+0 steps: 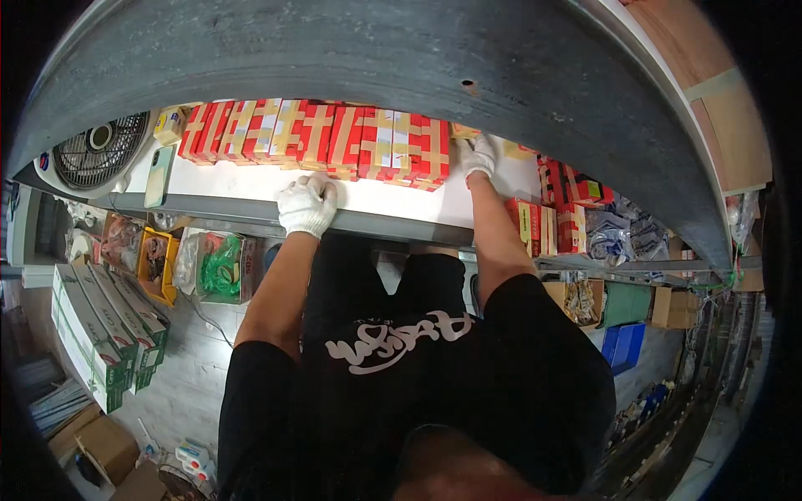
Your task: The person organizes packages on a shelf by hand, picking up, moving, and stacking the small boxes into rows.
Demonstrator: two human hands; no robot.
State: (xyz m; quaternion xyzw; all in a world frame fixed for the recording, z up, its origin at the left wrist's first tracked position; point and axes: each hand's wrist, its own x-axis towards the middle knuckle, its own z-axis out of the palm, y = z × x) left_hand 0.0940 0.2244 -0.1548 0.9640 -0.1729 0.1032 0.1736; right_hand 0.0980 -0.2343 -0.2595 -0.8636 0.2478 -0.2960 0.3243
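Observation:
Both of my hands wear white knitted gloves. My left hand [307, 205] rests at the front edge of the white shelf, its fingers curled against the lower front of a long row of red boxes [313, 134] bound with tan tape. Whether it holds anything is hidden. My right hand [476, 155] reaches deeper, just beyond the right end of the row, beside a small yellowish box [464, 130]. Its fingers point toward the back, and their tips are partly hidden at that box, so their grip is unclear.
A dark metal beam [376, 50] crosses above the shelf. A fan [100, 150] and a phone [159, 176] are at the left. More red boxes [571, 227] stand at the right. Below are a yellow bin [169, 288], a blue bin [623, 346] and long cartons [92, 334].

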